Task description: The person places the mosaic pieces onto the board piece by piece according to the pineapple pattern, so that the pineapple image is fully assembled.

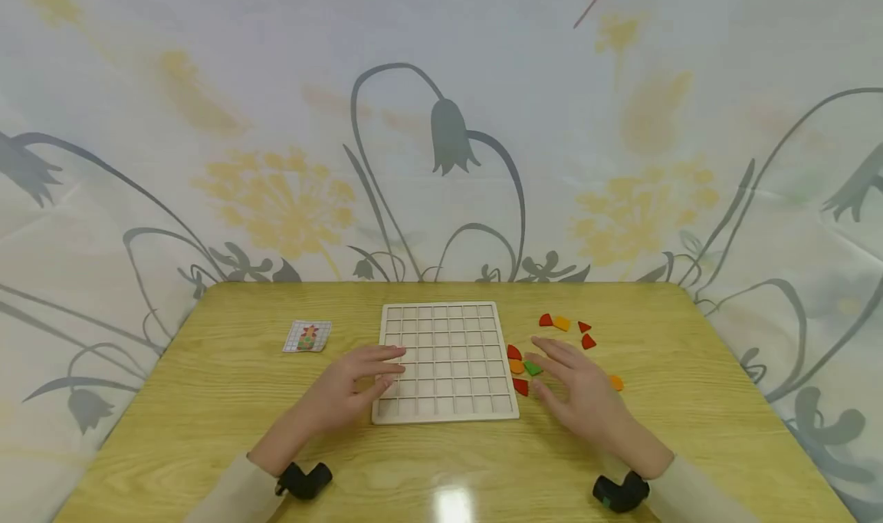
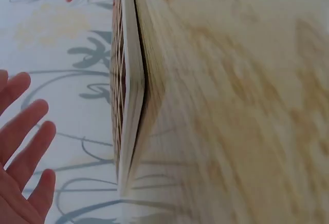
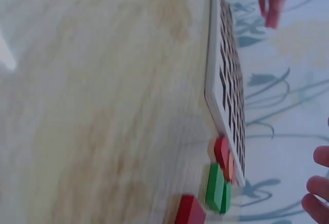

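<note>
A pale square board with a raised grid of square cells lies on the table. Over its left edge hovers my left hand, fingers spread and holding nothing; the left wrist view shows these fingers apart from the board's rim. To the right of the board, my right hand is above the table with fingers extended, also holding nothing. Near its fingertips lie a green piece, an orange piece and red pieces. Part of the table beneath the right hand is hidden.
A small printed card with a coloured pattern on a grid lies left of the board. More red pieces and a yellow-orange piece lie farther back on the right. Another orange piece is beyond the right hand. A patterned cloth hangs behind the table.
</note>
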A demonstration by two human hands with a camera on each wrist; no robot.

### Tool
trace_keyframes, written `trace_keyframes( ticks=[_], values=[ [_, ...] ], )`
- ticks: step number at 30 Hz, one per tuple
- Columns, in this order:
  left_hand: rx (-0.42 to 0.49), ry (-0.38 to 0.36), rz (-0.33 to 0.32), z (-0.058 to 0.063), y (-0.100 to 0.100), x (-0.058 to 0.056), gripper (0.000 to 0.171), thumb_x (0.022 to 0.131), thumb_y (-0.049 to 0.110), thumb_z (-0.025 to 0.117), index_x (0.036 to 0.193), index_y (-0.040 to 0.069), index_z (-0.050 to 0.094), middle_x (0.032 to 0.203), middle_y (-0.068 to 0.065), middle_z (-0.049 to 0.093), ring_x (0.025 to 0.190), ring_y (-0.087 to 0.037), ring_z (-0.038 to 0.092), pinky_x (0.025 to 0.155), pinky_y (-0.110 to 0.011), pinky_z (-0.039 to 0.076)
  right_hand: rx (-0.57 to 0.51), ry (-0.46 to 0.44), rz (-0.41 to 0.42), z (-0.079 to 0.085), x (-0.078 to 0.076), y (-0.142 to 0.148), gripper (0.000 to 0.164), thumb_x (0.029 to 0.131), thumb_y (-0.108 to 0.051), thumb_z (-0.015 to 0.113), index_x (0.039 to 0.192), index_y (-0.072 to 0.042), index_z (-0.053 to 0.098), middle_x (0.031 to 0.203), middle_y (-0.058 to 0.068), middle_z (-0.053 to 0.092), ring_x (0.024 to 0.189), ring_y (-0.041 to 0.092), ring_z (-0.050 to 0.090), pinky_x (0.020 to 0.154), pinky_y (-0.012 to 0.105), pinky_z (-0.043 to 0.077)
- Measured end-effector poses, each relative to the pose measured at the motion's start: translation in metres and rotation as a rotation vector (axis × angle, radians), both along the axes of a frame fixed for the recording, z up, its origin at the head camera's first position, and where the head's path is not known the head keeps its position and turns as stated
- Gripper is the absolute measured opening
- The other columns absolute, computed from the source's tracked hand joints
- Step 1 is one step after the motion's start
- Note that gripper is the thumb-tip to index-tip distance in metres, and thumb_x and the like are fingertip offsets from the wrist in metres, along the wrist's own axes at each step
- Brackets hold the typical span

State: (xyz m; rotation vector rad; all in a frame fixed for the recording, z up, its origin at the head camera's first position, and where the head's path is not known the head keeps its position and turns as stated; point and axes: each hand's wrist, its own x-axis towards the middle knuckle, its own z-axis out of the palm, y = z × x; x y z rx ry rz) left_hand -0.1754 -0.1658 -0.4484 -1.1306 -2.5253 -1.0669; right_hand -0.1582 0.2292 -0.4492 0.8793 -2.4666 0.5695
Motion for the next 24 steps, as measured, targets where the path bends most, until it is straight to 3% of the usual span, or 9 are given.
trace_keyframes(
  ticks=[5,8,11,15,17,21,23,24],
  values=[
    [0.194,-0.24,0.064,-0.008,-0.006,-0.006,0.02,0.102,0.013,0.059,0.112,0.006,0.075,0.125,0.0,0.068,0.122,-0.024,0.06,0.101,-0.043,0.048,-0.091,0.045,-0.028,-0.002,-0.013,0.013,0.031,0.081,-0.001,0.076,0.112,-0.002,0.074,0.122,0.014,0.067,0.11,0.032,0.062,0.079,0.05,0.056],
    [0.245,-0.355,0.103,-0.012,-0.011,-0.009,0.024,0.103,0.017,0.057,0.118,0.006,0.073,0.126,-0.003,0.068,0.123,-0.026,0.059,0.101,-0.039,0.048,-0.142,0.02,-0.076,-0.006,-0.02,0.024,0.026,0.082,0.002,0.074,0.108,-0.002,0.075,0.116,0.013,0.068,0.103,0.03,0.063,0.068,0.041,0.057],
    [0.261,-0.429,0.134,-0.018,-0.014,-0.015,0.029,0.104,0.021,0.056,0.125,0.008,0.07,0.13,-0.004,0.066,0.126,-0.027,0.056,0.102,-0.036,0.047,-0.187,-0.042,-0.152,-0.007,-0.028,0.038,0.024,0.088,0.0,0.071,0.111,-0.002,0.073,0.116,0.016,0.068,0.104,0.035,0.062,0.071,0.046,0.056],
    [0.243,-0.434,0.12,-0.025,-0.017,-0.024,0.03,0.103,0.018,0.057,0.13,0.007,0.066,0.139,-0.006,0.06,0.13,-0.03,0.052,0.105,-0.045,0.044,-0.269,-0.139,-0.24,-0.007,-0.038,0.059,0.024,0.094,-0.001,0.063,0.116,0.0,0.071,0.118,0.021,0.067,0.107,0.042,0.06,0.082,0.06,0.05],
    [0.214,-0.41,0.104,-0.026,-0.018,-0.027,0.031,0.102,0.014,0.059,0.132,0.006,0.065,0.143,-0.008,0.056,0.134,-0.032,0.047,0.108,-0.053,0.039,-0.31,-0.195,-0.288,-0.008,-0.043,0.069,0.025,0.097,-0.004,0.061,0.12,0.001,0.069,0.12,0.021,0.066,0.106,0.041,0.061,0.084,0.052,0.052],
    [0.149,-0.346,0.067,-0.032,-0.021,-0.03,0.033,0.099,0.01,0.063,0.131,0.005,0.065,0.148,-0.011,0.05,0.142,-0.037,0.035,0.112,-0.061,0.027,-0.409,-0.343,-0.384,-0.009,-0.054,0.085,0.032,0.103,-0.017,0.055,0.128,0.0,0.065,0.127,0.021,0.063,0.105,0.038,0.063,0.075,0.023,0.053],
    [0.119,-0.317,0.058,-0.034,-0.022,-0.032,0.033,0.097,0.011,0.065,0.13,0.006,0.066,0.15,-0.012,0.048,0.143,-0.038,0.032,0.113,-0.063,0.022,-0.449,-0.414,-0.414,-0.01,-0.059,0.091,0.037,0.105,-0.024,0.052,0.132,0.0,0.063,0.131,0.021,0.061,0.109,0.038,0.061,0.076,0.02,0.051],
    [0.104,-0.305,0.053,-0.035,-0.022,-0.032,0.033,0.097,0.012,0.066,0.129,0.006,0.066,0.15,-0.013,0.047,0.144,-0.039,0.031,0.113,-0.064,0.021,-0.463,-0.441,-0.419,-0.01,-0.061,0.094,0.039,0.106,-0.025,0.052,0.133,0.0,0.062,0.132,0.022,0.06,0.113,0.039,0.059,0.081,0.024,0.051]
  ],
)
